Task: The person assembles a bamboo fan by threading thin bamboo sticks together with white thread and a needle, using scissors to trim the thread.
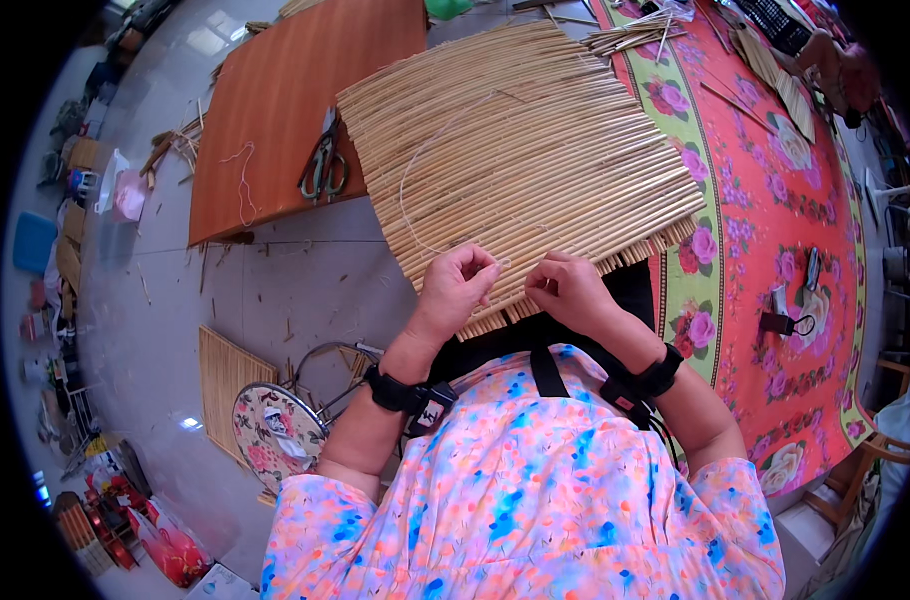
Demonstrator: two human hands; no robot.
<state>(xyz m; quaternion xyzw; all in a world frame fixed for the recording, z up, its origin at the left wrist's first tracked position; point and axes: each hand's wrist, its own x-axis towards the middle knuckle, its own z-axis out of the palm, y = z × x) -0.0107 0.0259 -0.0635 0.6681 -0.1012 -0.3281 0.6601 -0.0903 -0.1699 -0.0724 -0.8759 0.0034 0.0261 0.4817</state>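
A mat of straight, straw-coloured stalks (525, 130) lies in front of me, its near edge close to my lap. A thin pale string (403, 190) curves over its left half down to my left hand (453, 292). That hand is closed, its thumb and forefinger pinching the string just above the mat's near part. To its right, my right hand (575, 292) is also closed in a pinch over the near edge; what lies between its fingertips is too small to make out. A pair of scissors (324, 168) with dark green handles rests beside the mat's left edge.
The scissors lie on a brown wooden board (295, 100), with a loose pink thread (245, 180) nearby. At right a red floral cloth (755, 225) carries loose stalks (635, 35). A round floral stool (260, 420) and another stalk mat (230, 375) are at lower left.
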